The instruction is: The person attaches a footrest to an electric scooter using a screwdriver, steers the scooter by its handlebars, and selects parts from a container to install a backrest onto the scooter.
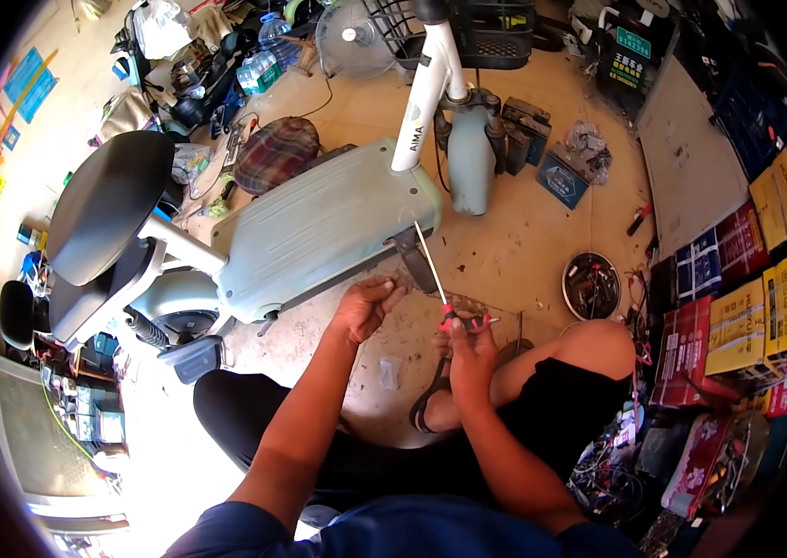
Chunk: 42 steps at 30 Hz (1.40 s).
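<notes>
My right hand (468, 358) grips a long screwdriver (431, 260) by its red-and-black handle, its thin shaft pointing up toward the scooter deck's near corner; a second short red-and-black piece crosses the handle. To its left, my left hand (366, 312) has curled, pinched fingers; what they hold, if anything, is too small to name. Both hands are just below the pale mint deck (310, 232), beside a dark flap (412, 256) at its edge. The scooter has a white steering column (417, 121), a mint front fender (471, 167) and a black seat (110, 200).
Dark batteries (559, 179) stand beside the front wheel. A round bowl of small parts (591, 286) lies at the right, near stacked yellow and red boxes (738, 325). A fan (352, 42), plaid cushion (273, 153) and clutter line the back. My bent legs are below my hands.
</notes>
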Each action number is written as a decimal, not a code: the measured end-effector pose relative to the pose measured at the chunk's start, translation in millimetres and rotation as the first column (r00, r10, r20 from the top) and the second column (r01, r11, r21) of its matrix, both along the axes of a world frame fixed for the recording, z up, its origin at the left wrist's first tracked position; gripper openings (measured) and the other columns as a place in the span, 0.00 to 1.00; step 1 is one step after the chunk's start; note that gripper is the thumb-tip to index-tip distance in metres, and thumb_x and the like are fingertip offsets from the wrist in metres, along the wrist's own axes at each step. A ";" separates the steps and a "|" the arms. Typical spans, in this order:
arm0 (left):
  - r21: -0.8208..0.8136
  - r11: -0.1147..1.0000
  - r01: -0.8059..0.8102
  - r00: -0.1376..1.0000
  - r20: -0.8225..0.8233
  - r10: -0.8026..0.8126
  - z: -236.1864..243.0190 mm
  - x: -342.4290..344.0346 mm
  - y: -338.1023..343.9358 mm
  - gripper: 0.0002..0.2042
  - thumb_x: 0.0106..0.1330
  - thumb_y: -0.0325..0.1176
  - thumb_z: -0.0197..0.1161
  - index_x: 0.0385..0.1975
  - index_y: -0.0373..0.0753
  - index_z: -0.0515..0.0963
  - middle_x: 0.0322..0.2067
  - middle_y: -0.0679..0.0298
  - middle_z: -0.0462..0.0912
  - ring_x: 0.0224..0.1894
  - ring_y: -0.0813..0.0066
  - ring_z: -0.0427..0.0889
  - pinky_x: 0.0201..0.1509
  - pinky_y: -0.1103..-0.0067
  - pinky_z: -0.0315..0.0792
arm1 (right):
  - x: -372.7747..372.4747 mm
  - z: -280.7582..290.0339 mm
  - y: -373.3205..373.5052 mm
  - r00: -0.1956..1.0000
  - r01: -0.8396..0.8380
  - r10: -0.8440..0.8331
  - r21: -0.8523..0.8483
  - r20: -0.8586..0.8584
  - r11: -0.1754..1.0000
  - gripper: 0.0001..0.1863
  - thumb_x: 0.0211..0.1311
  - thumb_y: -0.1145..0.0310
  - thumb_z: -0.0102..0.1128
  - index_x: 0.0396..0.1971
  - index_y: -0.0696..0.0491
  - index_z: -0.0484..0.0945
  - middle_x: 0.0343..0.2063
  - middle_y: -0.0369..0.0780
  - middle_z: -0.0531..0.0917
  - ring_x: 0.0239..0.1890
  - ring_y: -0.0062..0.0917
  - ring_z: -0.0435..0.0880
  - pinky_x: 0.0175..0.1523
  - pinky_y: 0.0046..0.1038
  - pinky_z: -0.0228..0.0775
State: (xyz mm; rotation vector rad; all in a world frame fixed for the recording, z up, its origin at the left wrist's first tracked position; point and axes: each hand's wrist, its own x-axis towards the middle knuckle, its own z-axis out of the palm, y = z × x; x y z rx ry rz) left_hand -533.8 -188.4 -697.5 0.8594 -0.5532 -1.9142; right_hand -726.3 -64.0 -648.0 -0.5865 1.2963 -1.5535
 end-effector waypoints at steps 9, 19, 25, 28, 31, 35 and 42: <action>0.051 0.989 -0.139 0.975 0.182 0.128 -31.3 15.0 -7.7 0.11 0.69 0.28 0.69 0.48 0.35 0.81 0.37 0.62 0.85 0.37 0.70 0.83 0.40 0.77 0.76 | 3.6 -7.3 8.0 0.990 -0.087 0.094 0.059 -0.109 0.994 0.08 0.73 0.69 0.61 0.38 0.60 0.78 0.26 0.36 0.83 0.24 0.18 0.81 0.31 0.21 0.74; -0.015 0.983 -0.183 0.952 0.246 0.181 -27.0 -1.9 -12.4 0.10 0.70 0.29 0.68 0.48 0.34 0.82 0.35 0.62 0.85 0.35 0.71 0.83 0.36 0.78 0.77 | 3.9 -24.2 6.9 0.991 -0.076 0.090 0.132 -0.102 0.988 0.11 0.71 0.66 0.64 0.38 0.60 0.81 0.24 0.38 0.86 0.22 0.20 0.84 0.29 0.22 0.76; 0.146 0.969 -0.197 0.980 0.021 0.196 -40.7 3.8 -26.3 0.15 0.76 0.44 0.63 0.47 0.36 0.79 0.38 0.61 0.84 0.38 0.71 0.81 0.40 0.79 0.75 | 2.1 -35.3 8.5 0.961 -0.189 0.213 0.141 -0.179 0.972 0.10 0.74 0.66 0.62 0.45 0.58 0.78 0.31 0.38 0.86 0.26 0.20 0.84 0.31 0.23 0.75; 0.175 0.969 -0.174 0.956 -0.204 0.209 -54.5 14.9 -32.5 0.17 0.76 0.47 0.62 0.48 0.38 0.78 0.38 0.63 0.82 0.38 0.73 0.79 0.40 0.80 0.74 | 6.1 -45.5 11.0 0.916 -0.229 0.263 0.142 -0.303 0.963 0.10 0.74 0.67 0.62 0.45 0.59 0.78 0.31 0.38 0.86 0.26 0.20 0.84 0.31 0.23 0.76; 0.199 0.963 -0.183 0.960 -0.175 0.218 -44.1 8.2 -31.1 0.16 0.75 0.46 0.63 0.45 0.38 0.80 0.38 0.63 0.83 0.38 0.72 0.80 0.36 0.82 0.75 | 6.5 -43.8 12.0 0.909 -0.221 0.264 0.165 -0.321 0.961 0.11 0.73 0.67 0.62 0.46 0.59 0.79 0.31 0.39 0.86 0.26 0.21 0.85 0.31 0.23 0.77; 0.205 0.962 -0.182 0.958 -0.185 0.220 -41.2 9.5 -31.5 0.16 0.75 0.47 0.63 0.45 0.38 0.80 0.38 0.63 0.83 0.37 0.72 0.80 0.36 0.82 0.74 | 12.8 -38.7 13.2 0.951 -0.166 0.186 0.102 -0.245 0.981 0.14 0.69 0.67 0.66 0.43 0.64 0.79 0.24 0.41 0.87 0.21 0.21 0.86 0.28 0.22 0.79; 0.159 0.966 -0.205 0.977 -0.028 0.212 -33.1 7.8 -33.6 0.14 0.75 0.44 0.64 0.43 0.39 0.79 0.36 0.62 0.83 0.36 0.72 0.79 0.34 0.81 0.73 | 8.3 -39.0 13.9 0.920 -0.167 0.214 0.164 -0.328 0.972 0.14 0.68 0.67 0.66 0.45 0.62 0.79 0.28 0.43 0.88 0.26 0.28 0.88 0.33 0.28 0.80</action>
